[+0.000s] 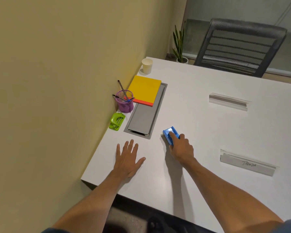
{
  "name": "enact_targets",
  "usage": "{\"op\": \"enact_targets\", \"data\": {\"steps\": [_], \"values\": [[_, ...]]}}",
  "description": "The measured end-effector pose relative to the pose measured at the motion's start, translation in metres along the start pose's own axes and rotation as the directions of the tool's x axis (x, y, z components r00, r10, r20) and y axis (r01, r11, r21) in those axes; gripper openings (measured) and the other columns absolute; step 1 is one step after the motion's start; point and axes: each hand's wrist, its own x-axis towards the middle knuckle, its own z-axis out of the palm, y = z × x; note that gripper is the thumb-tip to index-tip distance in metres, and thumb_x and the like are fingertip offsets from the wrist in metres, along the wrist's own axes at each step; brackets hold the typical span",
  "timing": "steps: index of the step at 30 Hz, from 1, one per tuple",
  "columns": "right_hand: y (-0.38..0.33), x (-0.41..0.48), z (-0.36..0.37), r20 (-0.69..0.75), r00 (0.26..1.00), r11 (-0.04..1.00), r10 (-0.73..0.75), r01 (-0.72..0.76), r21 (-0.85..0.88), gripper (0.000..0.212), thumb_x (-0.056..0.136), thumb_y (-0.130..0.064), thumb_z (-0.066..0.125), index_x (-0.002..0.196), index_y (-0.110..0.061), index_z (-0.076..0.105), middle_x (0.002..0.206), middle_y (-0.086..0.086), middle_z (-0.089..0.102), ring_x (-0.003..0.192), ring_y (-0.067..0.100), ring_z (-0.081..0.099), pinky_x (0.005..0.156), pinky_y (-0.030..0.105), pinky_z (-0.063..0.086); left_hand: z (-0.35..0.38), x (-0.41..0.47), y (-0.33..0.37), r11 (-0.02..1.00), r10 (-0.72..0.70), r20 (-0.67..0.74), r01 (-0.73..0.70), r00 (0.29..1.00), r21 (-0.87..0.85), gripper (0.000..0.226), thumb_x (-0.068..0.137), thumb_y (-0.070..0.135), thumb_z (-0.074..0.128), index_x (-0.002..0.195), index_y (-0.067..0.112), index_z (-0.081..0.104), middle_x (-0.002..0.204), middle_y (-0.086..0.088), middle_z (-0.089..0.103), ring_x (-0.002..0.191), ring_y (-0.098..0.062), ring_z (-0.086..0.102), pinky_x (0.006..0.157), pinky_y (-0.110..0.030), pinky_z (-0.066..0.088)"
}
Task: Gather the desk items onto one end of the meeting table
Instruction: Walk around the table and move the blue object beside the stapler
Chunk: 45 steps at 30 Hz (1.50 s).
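Blue eraser (170, 134) sat mid-table; green hole punch (117, 121), purple pen cup (125, 103), yellow notebook (145, 90) and paper cup (147, 66) lined the wall edge.

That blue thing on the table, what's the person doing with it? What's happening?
A person is tidying a white table. Their right hand grips the blue eraser block, which sits on the table near the grey cable hatch. Their left hand lies flat and empty on the table. By the wall already stand a green hole punch, a purple pen cup, a yellow notebook and a paper cup. Two name holders remain farther right.
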Motion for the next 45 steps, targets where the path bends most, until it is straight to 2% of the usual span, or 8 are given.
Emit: {"op": "enact_targets", "data": {"steps": [11,16,23,26,32,35,40,45], "values": [[-0.129,-0.035,0.034,0.006,1.0,0.992,-0.014,0.013,0.128,0.053,0.093,-0.036,0.053,0.141,-0.027,0.031,0.12,0.014,0.045,0.099,0.031,0.056,0.074,0.04,0.052,0.002,-0.061,-0.091,0.997,0.005,0.035,-0.008,0.999,0.074,0.104,0.069,0.073,-0.019,0.154,0.019,0.003,0.161,-0.006,-0.011,0.149,-0.025,-0.011,0.111,-0.044,-0.024],[-0.176,-0.039,0.053,0.01,1.0,0.987,-0.004,0.003,0.163,0.054,0.093,-0.041,0.053,0.14,-0.024,0.034,0.127,0.015,0.043,0.107,0.033,0.054,0.08,0.039,0.051,0.012,-0.07,-0.113,0.996,0.04,0.072,-0.045,0.997,0.076,0.074,0.097,0.06,0.019,0.154,0.017,-0.001,0.161,-0.006,-0.015,0.148,-0.024,-0.014,0.118,-0.043,-0.013],[-0.232,-0.028,0.081,-0.006,1.0,0.975,0.006,-0.004,0.222,0.059,0.089,-0.048,0.057,0.138,-0.022,0.035,0.126,0.016,0.042,0.108,0.035,0.053,0.084,0.042,0.05,0.032,-0.078,-0.138,0.994,0.095,0.081,-0.099,0.992,0.047,0.077,0.096,0.059,0.027,0.153,0.019,-0.006,0.159,-0.006,-0.02,0.147,-0.023,-0.02,0.12,-0.044,-0.007],[-0.252,-0.019,0.088,-0.012,1.0,0.969,0.016,-0.013,0.247,0.06,0.089,-0.049,0.057,0.137,-0.02,0.036,0.125,0.017,0.041,0.108,0.037,0.052,0.086,0.043,0.049,0.036,-0.079,-0.146,0.993,0.106,0.075,-0.109,0.992,0.044,0.079,0.095,0.062,0.02,0.153,0.015,-0.006,0.16,-0.008,-0.015,0.147,-0.023,-0.018,0.121,-0.044,-0.006],[-0.274,-0.004,0.099,-0.024,0.997,0.962,0.08,-0.071,0.264,0.066,0.089,-0.047,0.057,0.14,-0.015,0.032,0.128,0.017,0.04,0.113,0.039,0.05,0.087,0.045,0.047,0.051,-0.084,-0.152,0.991,0.128,0.03,-0.129,0.991,0.026,0.104,0.057,0.073,-0.039,0.146,0.021,-0.025,0.16,-0.01,-0.015,0.147,-0.024,-0.02,0.12,-0.045,-0.007],[-0.279,0.001,0.1,-0.035,0.996,0.969,0.088,-0.077,0.236,0.07,0.089,-0.049,0.058,0.14,-0.01,0.031,0.129,0.017,0.041,0.113,0.038,0.051,0.088,0.044,0.048,0.054,-0.084,-0.152,0.992,0.122,0.013,-0.122,0.992,0.018,0.102,0.06,0.071,-0.039,0.149,0.023,-0.024,0.16,-0.012,-0.014,0.146,-0.026,-0.021,0.119,-0.045,-0.011],[-0.288,0.003,0.103,-0.026,0.996,0.973,0.09,-0.082,0.217,0.073,0.091,-0.052,0.054,0.141,-0.005,0.029,0.132,0.017,0.039,0.116,0.037,0.05,0.088,0.043,0.047,0.054,-0.085,-0.151,0.991,0.131,0.025,-0.131,0.991,-0.005,0.087,0.059,0.072,-0.04,0.134,0.03,-0.044,0.158,-0.011,-0.022,0.14,-0.027,-0.029,0.113,-0.043,-0.023],[-0.286,0.004,0.105,-0.039,0.997,0.976,0.068,-0.058,0.209,0.07,0.091,-0.052,0.051,0.138,-0.003,0.033,0.133,0.018,0.038,0.116,0.037,0.048,0.086,0.042,0.046,0.054,-0.086,-0.151,0.992,0.122,0.038,-0.123,0.992,0.018,0.068,0.078,0.069,-0.016,0.124,0.035,-0.053,0.156,-0.009,-0.026,0.138,-0.027,-0.032,0.109,-0.041,-0.026]]}}
